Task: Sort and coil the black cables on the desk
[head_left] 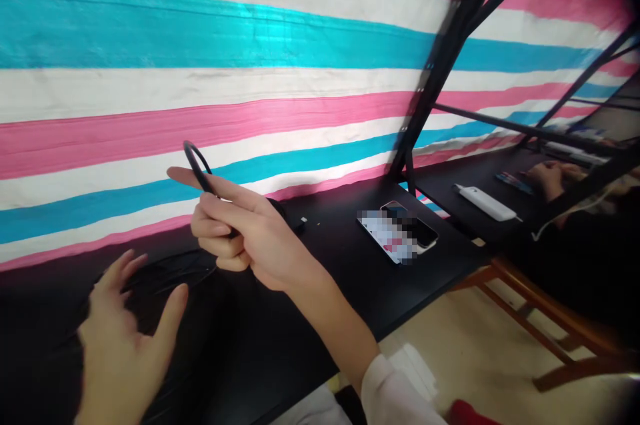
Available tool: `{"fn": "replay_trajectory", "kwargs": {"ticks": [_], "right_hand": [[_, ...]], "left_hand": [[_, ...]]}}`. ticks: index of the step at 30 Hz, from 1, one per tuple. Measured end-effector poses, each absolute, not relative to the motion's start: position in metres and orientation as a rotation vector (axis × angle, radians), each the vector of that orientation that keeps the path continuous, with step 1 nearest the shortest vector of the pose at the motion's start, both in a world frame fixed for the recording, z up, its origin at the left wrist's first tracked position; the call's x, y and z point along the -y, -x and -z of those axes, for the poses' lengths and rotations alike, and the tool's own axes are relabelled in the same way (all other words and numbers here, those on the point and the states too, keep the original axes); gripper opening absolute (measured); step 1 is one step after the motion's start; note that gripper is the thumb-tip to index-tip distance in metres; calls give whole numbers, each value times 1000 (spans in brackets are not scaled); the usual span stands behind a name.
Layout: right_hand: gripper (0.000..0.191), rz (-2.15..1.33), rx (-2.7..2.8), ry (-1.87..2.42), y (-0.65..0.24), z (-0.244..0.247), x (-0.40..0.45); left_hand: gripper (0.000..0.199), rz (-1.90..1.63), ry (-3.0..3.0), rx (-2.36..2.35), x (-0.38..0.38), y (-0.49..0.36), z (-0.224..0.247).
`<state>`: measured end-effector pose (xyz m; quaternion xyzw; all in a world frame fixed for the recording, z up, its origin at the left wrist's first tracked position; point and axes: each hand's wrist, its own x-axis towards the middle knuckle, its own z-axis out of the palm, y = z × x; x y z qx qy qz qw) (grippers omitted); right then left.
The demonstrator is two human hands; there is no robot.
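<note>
My right hand (245,225) is raised over the black table, fingers curled and pinching a black cable (197,170) that forms a loop above the stretched index finger. Lower left, my left hand (125,338) is open, its thumb and fingers spread, with nothing in it. Under and behind it lies a dark, shiny, creased thing (175,272), perhaps a plastic bag; its outline melts into the black tabletop. Just past my right wrist, a small connector with a pale tip (303,220) rests on the table. How much cable is inside my right fist is hidden.
Two phones lie to the right, one with a lit screen (385,238), the other dark (425,233). A striped sheet (250,98) hangs behind a black metal frame (440,65). Farther right are a white power-strip-like bar (485,202), another person's hands (547,178) and a wooden chair (545,318).
</note>
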<state>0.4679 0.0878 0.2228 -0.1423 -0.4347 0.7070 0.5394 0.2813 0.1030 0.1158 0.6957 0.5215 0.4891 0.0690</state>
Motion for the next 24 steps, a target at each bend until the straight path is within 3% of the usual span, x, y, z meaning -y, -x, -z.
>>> {"fn": "replay_trajectory", "kwargs": {"ticks": [2, 4, 8, 11, 12, 18, 24], "right_hand": [[28, -1677, 1029, 290, -470, -223, -87], [28, -1698, 974, 230, -472, -222, -90], [33, -1658, 809, 176, -475, -220, -102], [38, -1548, 817, 252, -479, -221, -106], [39, -1515, 845, 284, -481, -220, -106], [28, -1331, 1362, 766, -471, -206, -106], [27, -792, 1738, 1307, -445, -192, -98]], "left_hand": [[56, -1443, -2020, -1310, -93, -311, -130], [55, -1415, -2039, -1126, -89, -332, -140], [55, -698, -2193, -945, -95, -344, -139], [26, -373, -2228, -938, -101, -337, -127], [21, -378, -2242, -944, -103, -333, -123], [35, -754, -2289, -1312, -106, -316, -123], [23, -874, -2357, -1410, -99, -318, -135]]}}
